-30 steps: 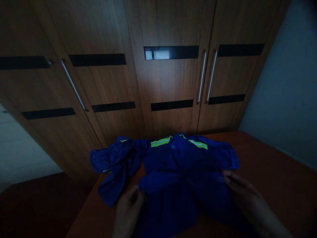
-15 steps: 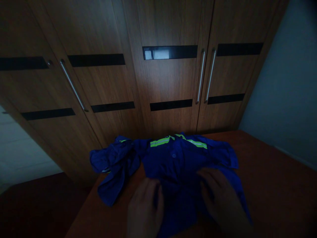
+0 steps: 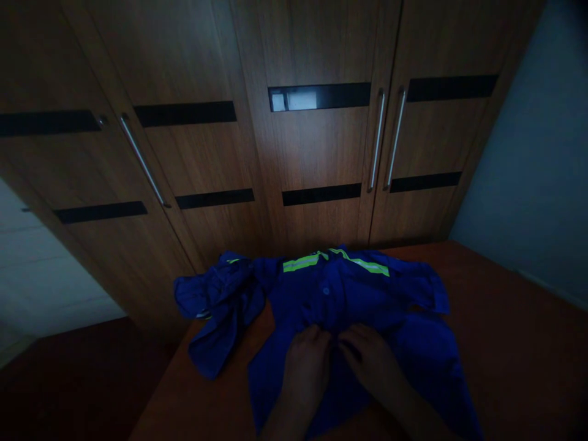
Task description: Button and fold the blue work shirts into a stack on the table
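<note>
A dark blue work shirt with yellow-green reflective strips lies spread on the reddish-brown table, its collar toward the wardrobe. My left hand is closed on the front of the shirt, a little below a visible button. Close beside it, my right hand pinches the fabric at the front opening. The fingertips of both hands nearly meet, and what lies exactly between them is too dark to make out. A crumpled blue garment with reflective trim lies to the left, against the shirt's sleeve.
A wooden wardrobe with black strips and long metal handles stands right behind the table. A pale wall is on the right. At far left there is a white surface and a dark floor. The light is dim.
Both hands have come together from either side to the middle of the shirt front and closed on the fabric. The shirt's lower left part now lies spread farther left.
</note>
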Demonstrator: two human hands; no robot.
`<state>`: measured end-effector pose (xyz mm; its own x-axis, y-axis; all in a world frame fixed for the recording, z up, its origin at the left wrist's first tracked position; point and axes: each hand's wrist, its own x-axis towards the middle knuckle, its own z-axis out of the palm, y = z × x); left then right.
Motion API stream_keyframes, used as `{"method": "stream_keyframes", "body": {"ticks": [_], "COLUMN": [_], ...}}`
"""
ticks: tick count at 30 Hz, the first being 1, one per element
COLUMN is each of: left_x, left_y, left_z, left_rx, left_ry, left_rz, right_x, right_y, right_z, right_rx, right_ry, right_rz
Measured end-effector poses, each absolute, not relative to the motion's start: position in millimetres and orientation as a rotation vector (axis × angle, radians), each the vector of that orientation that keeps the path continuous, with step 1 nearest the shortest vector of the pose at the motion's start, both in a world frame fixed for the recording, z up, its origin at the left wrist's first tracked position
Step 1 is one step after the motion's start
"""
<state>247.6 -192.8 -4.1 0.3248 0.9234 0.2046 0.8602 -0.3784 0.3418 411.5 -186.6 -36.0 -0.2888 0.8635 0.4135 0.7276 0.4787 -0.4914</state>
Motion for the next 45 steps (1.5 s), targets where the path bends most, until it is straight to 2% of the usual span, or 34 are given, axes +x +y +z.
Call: {"method": "stream_keyframes", "body": {"ticks": [8, 15, 23, 30, 36, 41, 45], "left_x": [245, 247, 247, 238, 199, 172, 175], "left_y": [-194, -200, -202, -196, -192, -191, -183], "left_z": [-7, 1, 3, 6, 39, 48, 27], "left_rx": [2.368, 2.340, 2.301, 2.082, 1.978, 2.145, 2.259], "left_ry": [1.540, 1.488, 1.489, 1.404, 1.501, 1.568, 1.703], "left_rz": [0.726, 0.780, 0.793, 1.103, 1.363, 1.175, 0.720], "right_x": [413, 412, 413, 421, 465, 506, 509], "right_y": [-190, -187, -189, -186, -180, -174, -168], "right_z": [-44, -51, -45, -36, -12, 3, -3], "right_rx": [-1.284, -1.347, -1.309, -1.254, -1.334, -1.345, -1.564], "right_ry": [-2.109, -2.045, -2.061, -1.834, -1.515, -1.786, -2.064], "right_rz": [0.269, 0.106, 0.156, 0.296, 0.278, 0.274, 0.156]}}
